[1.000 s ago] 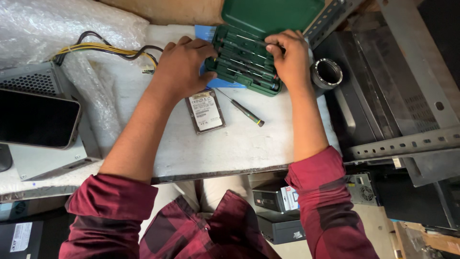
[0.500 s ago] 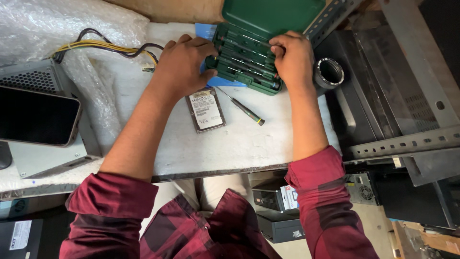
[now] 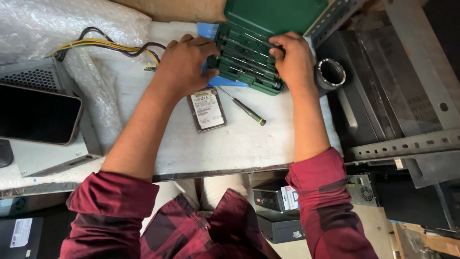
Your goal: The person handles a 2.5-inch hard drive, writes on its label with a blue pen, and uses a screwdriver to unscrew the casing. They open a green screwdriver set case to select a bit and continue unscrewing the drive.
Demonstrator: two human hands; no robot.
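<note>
Bubble wrap (image 3: 62, 29), clear and crinkled, fills the far left corner of the table (image 3: 249, 144), and just in front of it at the left edge sits a grey metal box (image 3: 33, 124) with a dark phone (image 3: 36, 112) lying screen-up on top. Moving right, a bundle of yellow and black wires (image 3: 110, 47) snakes out from the wrap toward the middle of the far edge. Next comes the left hand (image 3: 184, 64), palm down, fingers curled loosely over the left end of the green screwdriver case (image 3: 249, 62); it touches the case's edge and the blue card beneath it, fingers bent but not clamped on any tool that shows. Just on the near side of that hand, flat on the white tabletop, lies a small hard drive (image 3: 207, 109), label up, free of both hands. Beside it to the right rests a loose screwdriver (image 3: 244, 108), slanting toward the near edge, also untouched. The case sits open at the far edge, its lid raised behind, rows of drivers in the tray. Now the right hand (image 3: 293, 60): it presses on the tray's right end, fingertips pinched together around a thin driver there, though how firmly I cannot tell. At the table's right edge stands a short metal ring (image 3: 330, 74), close beside the right wrist.
</note>
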